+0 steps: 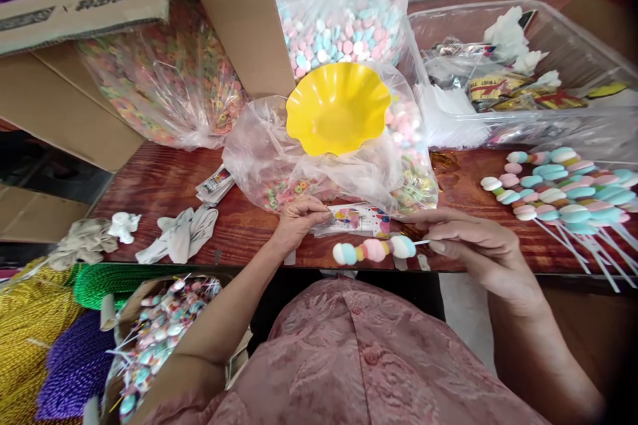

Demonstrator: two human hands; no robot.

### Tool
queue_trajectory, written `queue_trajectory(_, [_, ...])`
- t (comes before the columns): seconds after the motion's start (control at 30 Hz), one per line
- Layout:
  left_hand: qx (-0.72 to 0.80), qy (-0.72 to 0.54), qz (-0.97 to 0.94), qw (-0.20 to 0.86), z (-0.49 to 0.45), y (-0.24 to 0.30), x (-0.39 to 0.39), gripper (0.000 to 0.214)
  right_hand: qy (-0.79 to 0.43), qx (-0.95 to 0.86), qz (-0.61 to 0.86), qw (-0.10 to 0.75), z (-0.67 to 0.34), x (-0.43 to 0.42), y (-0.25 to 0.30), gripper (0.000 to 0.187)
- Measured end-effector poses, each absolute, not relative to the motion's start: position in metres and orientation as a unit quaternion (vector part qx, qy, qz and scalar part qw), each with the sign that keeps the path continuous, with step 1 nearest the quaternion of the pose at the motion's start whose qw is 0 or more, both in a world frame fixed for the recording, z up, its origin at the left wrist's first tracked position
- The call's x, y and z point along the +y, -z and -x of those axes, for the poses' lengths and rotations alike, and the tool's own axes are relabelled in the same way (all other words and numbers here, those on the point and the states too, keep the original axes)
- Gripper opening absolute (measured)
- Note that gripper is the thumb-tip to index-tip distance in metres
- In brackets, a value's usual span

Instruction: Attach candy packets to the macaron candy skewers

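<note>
In my right hand [478, 249] a marshmallow skewer [375, 250] is pinched by its white stick, held level above the table's front edge. Its marshmallows are pink, white and pale blue, with small coloured pieces between them. My left hand [300, 220] is closed on the left end of a clear printed packaging bag [355, 219], which lies just behind the skewer. Beyond my hands, a yellow wavy-rimmed bowl [339, 109] sits on clear plastic bags [259, 153]; small ring-shaped candies show through them. More finished skewers [563, 189] are piled on the right.
An open cardboard box [239, 20] holds a bag of ring candies [164, 80] at the back left. Behind the bowl stands a bag of marshmallows [343, 26]. A clear plastic bin [523, 113] is at the back right. Gloves [179, 236] lie left; below is a container of wrapped skewers [164, 325].
</note>
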State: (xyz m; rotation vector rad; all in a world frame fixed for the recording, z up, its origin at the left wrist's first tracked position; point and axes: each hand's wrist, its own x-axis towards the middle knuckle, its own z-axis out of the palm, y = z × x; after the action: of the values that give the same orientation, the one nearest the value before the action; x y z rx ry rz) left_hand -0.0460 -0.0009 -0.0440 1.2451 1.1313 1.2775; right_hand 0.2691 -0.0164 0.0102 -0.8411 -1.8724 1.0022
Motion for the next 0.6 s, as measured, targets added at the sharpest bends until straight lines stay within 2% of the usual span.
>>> queue_trajectory(0.13, [0.481, -0.526, -0.495, 0.497, 0.040, 0.050, -0.009, 0.007, -0.373, -0.688, 0.422, 0.458, -0.285, -0.025, -0.007, 0.007])
queue_trajectory(0.4, [0.479, -0.528, -0.530, 0.459, 0.033, 0.054, -0.014, 0.007, -0.300, -0.739, 0.434, 0.419, -0.298, -0.027, 0.008, 0.008])
queue_trajectory(0.6, [0.457, -0.502, -0.638, 0.363, 0.033, 0.060, -0.015, 0.012, -0.111, -0.828, 0.409, 0.367, -0.304, -0.032, 0.002, 0.014])
